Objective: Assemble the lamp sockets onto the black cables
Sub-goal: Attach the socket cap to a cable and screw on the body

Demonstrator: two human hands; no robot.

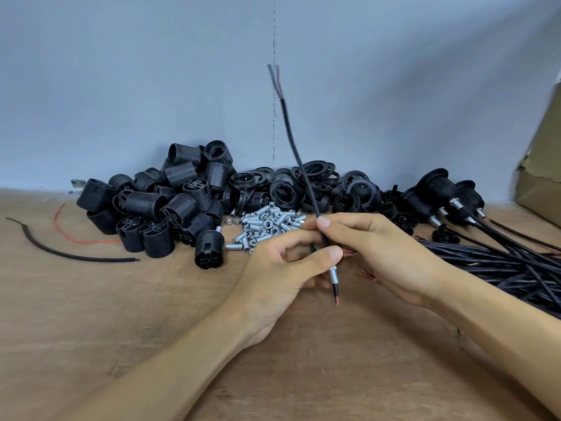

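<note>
Pinched black cable (299, 161) upright with right hand (379, 253), thumb pressed on it; gripped lower with left hand (273, 278), just above threaded metal tube (333, 273).

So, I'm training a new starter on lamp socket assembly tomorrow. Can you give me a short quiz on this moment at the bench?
1. What sits on the held black cable just below the thumb of the left hand? A) a metal threaded tube B) a plastic ring C) a socket shell
2. True or false: the right hand is empty.
3. Fill in: the bundle of spare cables lies on the person's ____ side.
Key: 1 A; 2 false, it pinches the cable; 3 right.
</note>
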